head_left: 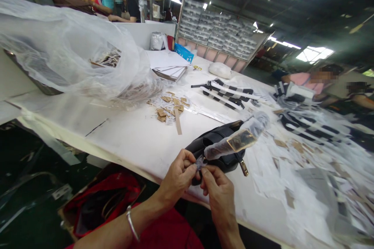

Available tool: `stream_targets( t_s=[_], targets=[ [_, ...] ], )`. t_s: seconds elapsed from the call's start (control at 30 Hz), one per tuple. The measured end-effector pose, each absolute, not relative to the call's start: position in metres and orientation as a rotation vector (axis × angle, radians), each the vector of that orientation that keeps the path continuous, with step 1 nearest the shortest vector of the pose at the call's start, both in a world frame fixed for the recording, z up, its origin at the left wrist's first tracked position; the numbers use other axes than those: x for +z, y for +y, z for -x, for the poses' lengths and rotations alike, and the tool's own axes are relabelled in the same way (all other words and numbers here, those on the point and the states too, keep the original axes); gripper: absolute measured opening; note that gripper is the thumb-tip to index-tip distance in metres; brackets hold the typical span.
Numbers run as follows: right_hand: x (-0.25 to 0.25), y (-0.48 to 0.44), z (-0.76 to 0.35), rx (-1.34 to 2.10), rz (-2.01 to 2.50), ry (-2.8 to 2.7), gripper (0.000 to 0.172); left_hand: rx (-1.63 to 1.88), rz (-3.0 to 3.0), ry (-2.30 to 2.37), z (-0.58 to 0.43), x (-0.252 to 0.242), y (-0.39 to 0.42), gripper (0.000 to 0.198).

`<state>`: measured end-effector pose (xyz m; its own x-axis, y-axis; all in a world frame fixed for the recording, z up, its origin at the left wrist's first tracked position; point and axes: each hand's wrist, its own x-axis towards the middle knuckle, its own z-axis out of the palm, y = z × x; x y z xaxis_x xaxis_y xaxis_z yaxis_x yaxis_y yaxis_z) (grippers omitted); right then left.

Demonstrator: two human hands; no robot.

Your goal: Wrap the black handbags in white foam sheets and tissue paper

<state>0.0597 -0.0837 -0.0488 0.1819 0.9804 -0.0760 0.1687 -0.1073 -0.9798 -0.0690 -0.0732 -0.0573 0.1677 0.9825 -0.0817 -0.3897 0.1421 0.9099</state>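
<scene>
Black bag (214, 134) is lying at the lower centre of the frame, near the front edge of the white bench (125, 134), with a handle (220, 148) rising from it in cloudy plastic wrapping; a gold-coloured rectangular piece (242, 140) is showing on that wrapping. The left hand (179, 175) and right hand (219, 188) are bringing their fingertips close together, both pinching a small scrap of clear film (200, 162) against the bag's near side.

At upper left, a large translucent sack (67, 39) is lying open, holding a tangle of pale strings (109, 59). At lower left, a cardboard box (64, 218) is containing something red (125, 184) with a dark interior. Brown tags (161, 114) are lying loose mid-frame; any print on them is staying too small to read. Behind the paper stack (168, 60), a blue carton (184, 51) is bearing white marks, likewise illegible.
</scene>
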Motion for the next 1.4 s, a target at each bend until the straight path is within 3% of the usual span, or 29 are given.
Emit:
stream_targets(
  t_s=[0.2,0.5,0.6,0.7,0.83,1.0,1.17,1.3,1.4],
  targets=[
    [-0.039,-0.093,-0.059,0.858,1.497,-1.119,0.038,1.156,-0.911,0.869,0.071,-0.064,-0.072,0.033],
    [0.001,-0.091,-0.099,-0.060,1.384,-1.232,0.022,1.079,-0.993,0.890,0.075,-0.064,-0.068,0.038],
    [0.011,-0.075,-0.120,-0.251,1.410,-1.367,0.033,0.985,-1.049,0.924,0.077,-0.061,-0.065,0.043],
    [0.010,-0.055,-0.141,-0.128,1.554,-1.468,0.054,0.949,-1.029,0.924,0.077,-0.060,-0.062,0.047],
    [-0.008,-0.036,-0.149,0.244,1.579,-1.728,0.039,0.908,-1.070,1.015,0.077,-0.055,-0.057,0.045],
    [-0.027,-0.033,-0.138,0.014,1.433,-1.893,0.030,1.023,-1.236,1.176,0.068,-0.049,-0.051,0.038],
    [-0.008,-0.039,-0.145,0.063,1.489,-1.775,0.031,0.915,-1.269,1.053,0.070,-0.051,-0.050,0.046],
    [0.013,-0.037,-0.156,0.069,1.660,-1.466,0.034,0.869,-1.325,0.959,0.090,-0.060,-0.051,0.063],
    [0.019,-0.022,-0.165,0.071,1.673,-1.397,0.044,0.923,-1.417,1.055,0.103,-0.065,-0.054,0.061]
  ],
)
